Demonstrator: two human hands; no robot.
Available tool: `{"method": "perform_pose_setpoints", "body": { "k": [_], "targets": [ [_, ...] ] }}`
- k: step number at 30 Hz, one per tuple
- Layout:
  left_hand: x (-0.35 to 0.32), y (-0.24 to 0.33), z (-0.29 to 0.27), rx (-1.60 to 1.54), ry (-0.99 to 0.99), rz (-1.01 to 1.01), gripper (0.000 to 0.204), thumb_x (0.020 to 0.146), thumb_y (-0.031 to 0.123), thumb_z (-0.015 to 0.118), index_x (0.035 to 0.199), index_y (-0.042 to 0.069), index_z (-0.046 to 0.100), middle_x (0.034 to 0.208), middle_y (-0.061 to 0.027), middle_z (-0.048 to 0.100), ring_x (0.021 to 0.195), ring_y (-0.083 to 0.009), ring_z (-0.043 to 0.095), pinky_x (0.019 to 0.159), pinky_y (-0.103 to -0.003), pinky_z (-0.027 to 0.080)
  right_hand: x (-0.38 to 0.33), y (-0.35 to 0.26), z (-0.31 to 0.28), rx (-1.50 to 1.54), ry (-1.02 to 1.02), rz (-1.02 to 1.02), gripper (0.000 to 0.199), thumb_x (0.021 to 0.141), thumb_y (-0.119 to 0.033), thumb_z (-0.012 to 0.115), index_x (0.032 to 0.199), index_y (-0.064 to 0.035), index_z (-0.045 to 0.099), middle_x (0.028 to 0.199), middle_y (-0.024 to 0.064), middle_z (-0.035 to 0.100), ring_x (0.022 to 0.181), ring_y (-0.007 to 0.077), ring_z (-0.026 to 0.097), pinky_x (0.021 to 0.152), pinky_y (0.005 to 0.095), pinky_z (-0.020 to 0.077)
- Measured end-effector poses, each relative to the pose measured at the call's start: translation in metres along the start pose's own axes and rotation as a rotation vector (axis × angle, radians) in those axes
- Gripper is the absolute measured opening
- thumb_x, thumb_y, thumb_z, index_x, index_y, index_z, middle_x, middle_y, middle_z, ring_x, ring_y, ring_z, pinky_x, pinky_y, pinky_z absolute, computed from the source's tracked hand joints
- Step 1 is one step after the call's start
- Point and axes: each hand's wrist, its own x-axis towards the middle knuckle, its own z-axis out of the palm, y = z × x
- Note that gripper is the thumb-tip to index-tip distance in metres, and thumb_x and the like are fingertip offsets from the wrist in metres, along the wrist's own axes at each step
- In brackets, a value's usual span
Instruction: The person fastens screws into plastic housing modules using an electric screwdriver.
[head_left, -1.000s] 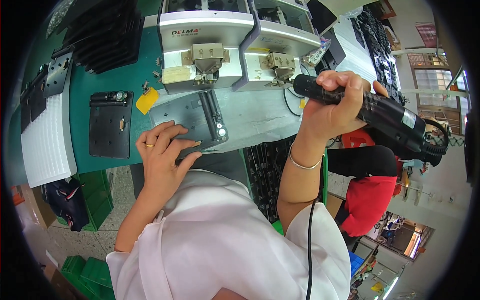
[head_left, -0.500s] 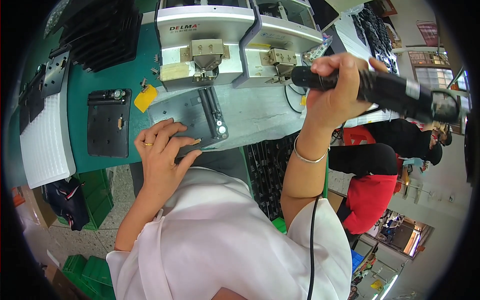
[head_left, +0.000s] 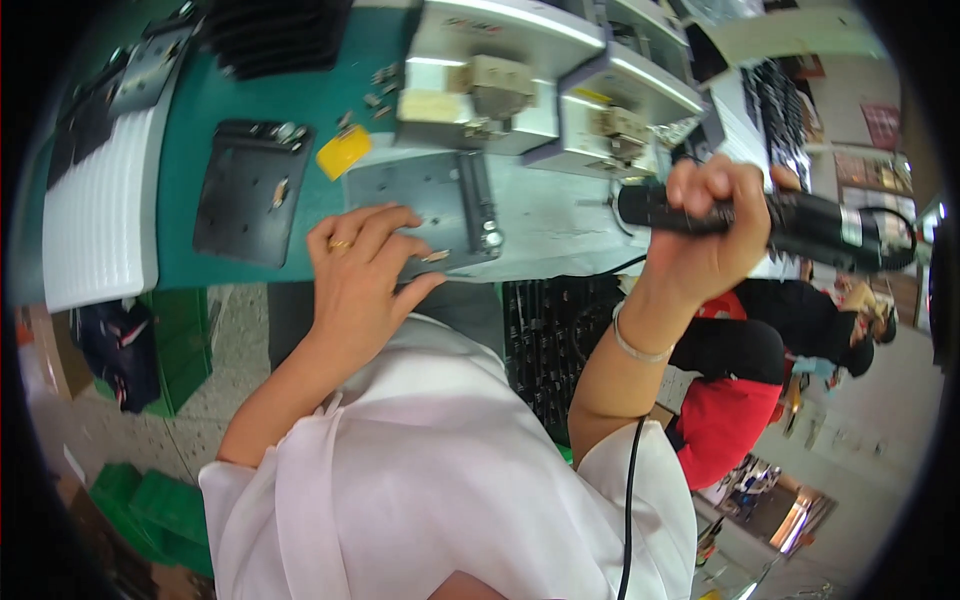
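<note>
dark panel [head_left: 440, 195] lies flat near the front edge of the green table [head_left: 322, 195], by the pale sheet [head_left: 560, 205]. we see the left hand [head_left: 365, 262] over its near left part, fingers laid down, thumb apart, nothing pinched that we can make out. small metal part [head_left: 437, 256] sits right by the index fingertip, contact unclear. right hand [head_left: 735, 225] is wrapped firmly round the black powered driver [head_left: 825, 232], thin bit [head_left: 593, 204] pointing left, off to the panel's right.

risks as we judge them: light pressure from the left hand could let the panel skid or twist, maybe tip off the front, since its near side lies close to the table edge. a fingertip nudge could turn the small part out of line. with the driver held out sideways, a tilted approach could make the bit slip, scratch the panel's face or catch a finger. swung too far forward, it could knock the machine front [head_left: 575, 140]. black cord [head_left: 632, 500] runs over the white top [head_left: 430, 430]; an arm move could snag it, though we can't tell what it feeds.
</note>
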Motion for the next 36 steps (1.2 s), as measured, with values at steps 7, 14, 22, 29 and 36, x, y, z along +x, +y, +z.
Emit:
{"method": "perform_pose_setpoints", "body": {
  "k": [7, 14, 22, 29, 36],
  "targets": [
    [0.000, -0.004, 0.003, -0.072, -0.006, -0.026, 0.025, 0.068, 0.021, 0.079, 0.086, 0.015, 0.062, 0.113, 0.0017, 0.056, 0.112, -0.0197, 0.049, 0.092, -0.042, 0.029, -0.082, 0.032, 0.055, 0.017, -0.123, 0.159, 0.048, 0.086, -0.008, 0.068, 0.119, -0.0134, 0.034, 0.067, 0.0069, 0.055, 0.048, 0.0171, 0.049, 0.046, 0.0329, 0.0479],
    [-0.003, -0.005, 0.003, -0.096, 0.019, -0.031, 0.032, 0.063, 0.019, 0.082, 0.088, 0.014, 0.061, 0.113, 0.0022, 0.056, 0.111, -0.0178, 0.049, 0.093, -0.041, 0.030, -0.094, 0.051, 0.064, -0.069, -0.205, 0.088, 0.051, 0.086, -0.005, 0.067, 0.119, -0.0109, 0.029, 0.065, 0.0082, 0.058, 0.048, 0.0185, 0.054, 0.050, 0.0326, 0.0498],
    [-0.003, -0.007, 0.002, -0.110, 0.031, -0.025, 0.034, 0.063, 0.019, 0.082, 0.089, 0.013, 0.061, 0.112, 0.0019, 0.056, 0.111, -0.0178, 0.049, 0.094, -0.041, 0.029, -0.093, 0.054, 0.067, -0.097, -0.235, 0.087, 0.050, 0.086, -0.003, 0.066, 0.118, -0.0103, 0.028, 0.065, 0.0092, 0.058, 0.049, 0.0184, 0.055, 0.052, 0.0313, 0.0497],
    [-0.003, -0.006, 0.004, -0.105, 0.047, -0.024, 0.035, 0.062, 0.020, 0.081, 0.090, 0.013, 0.061, 0.110, 0.0028, 0.056, 0.110, -0.0175, 0.049, 0.093, -0.040, 0.030, -0.095, 0.056, 0.073, -0.150, -0.285, 0.076, 0.056, 0.085, -0.002, 0.067, 0.122, -0.0110, 0.026, 0.069, 0.0095, 0.059, 0.051, 0.0186, 0.056, 0.052, 0.0310, 0.0503],
    [-0.003, -0.007, 0.004, -0.111, 0.049, -0.031, 0.036, 0.062, 0.021, 0.081, 0.091, 0.014, 0.061, 0.110, 0.0035, 0.055, 0.110, -0.0159, 0.049, 0.094, -0.040, 0.029, -0.099, 0.058, 0.071, -0.097, -0.315, 0.063, 0.055, 0.083, -0.002, 0.070, 0.113, -0.0138, 0.026, 0.073, 0.0088, 0.056, 0.052, 0.0198, 0.056, 0.051, 0.0334, 0.0519]
  ]
}}
